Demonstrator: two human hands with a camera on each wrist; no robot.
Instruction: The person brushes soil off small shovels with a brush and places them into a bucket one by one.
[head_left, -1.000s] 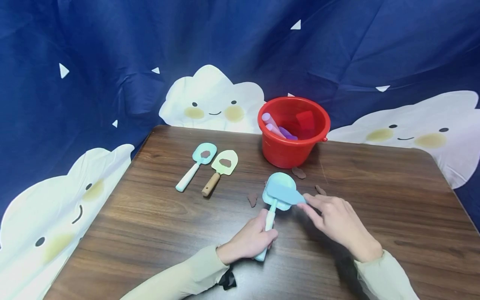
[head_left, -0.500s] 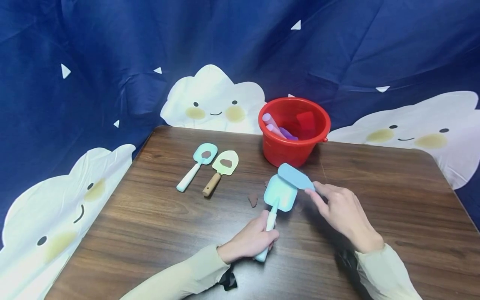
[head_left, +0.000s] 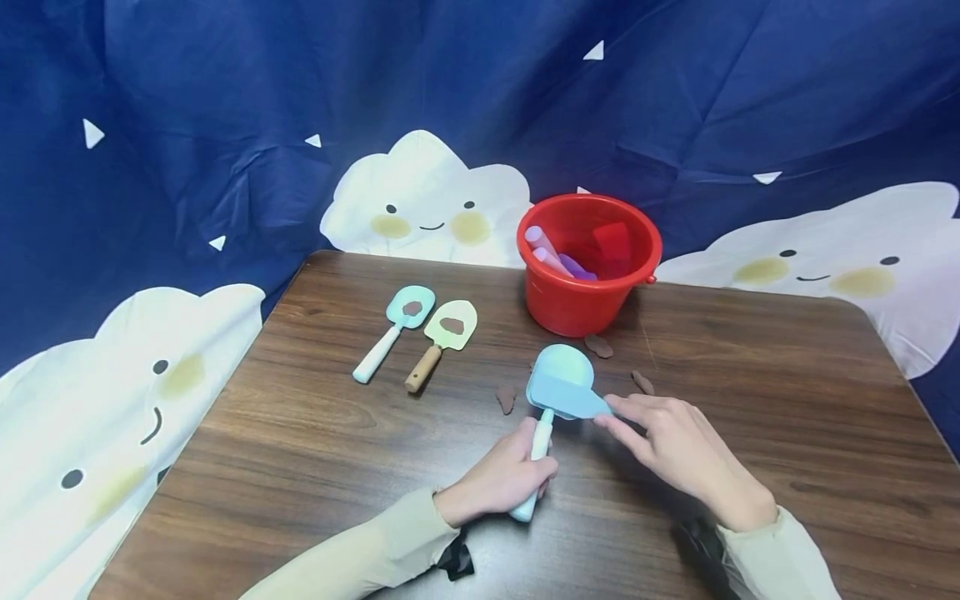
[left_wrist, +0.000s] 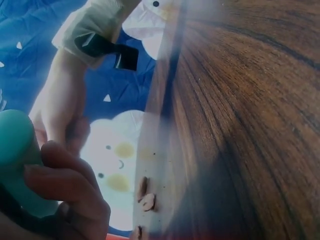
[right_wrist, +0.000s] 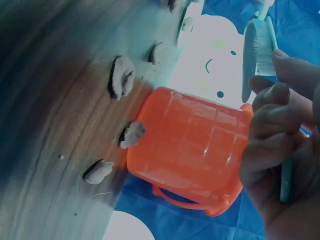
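"The blue brush has moved from the top-right edge of the shovel down toward its handle."

"So the brushing is seemingly mid-stroke?"

"I'd judge so. The left hand has its fingers wrapped round that handle; the right hand pinches the brush. Both tools are above the surface, near the red bucket."

"Their look?"

"Pale aqua, rounded shovel; white bristles facing it."

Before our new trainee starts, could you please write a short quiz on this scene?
1. True or false: the left hand grips a shovel by its handle.
2. What does the right hand hold over that shovel?
3. Relative to the bucket, the pale purple sticks are: A) behind it; B) inside it; C) in front of it.

Key: 1. True. 2. A blue brush. 3. B.
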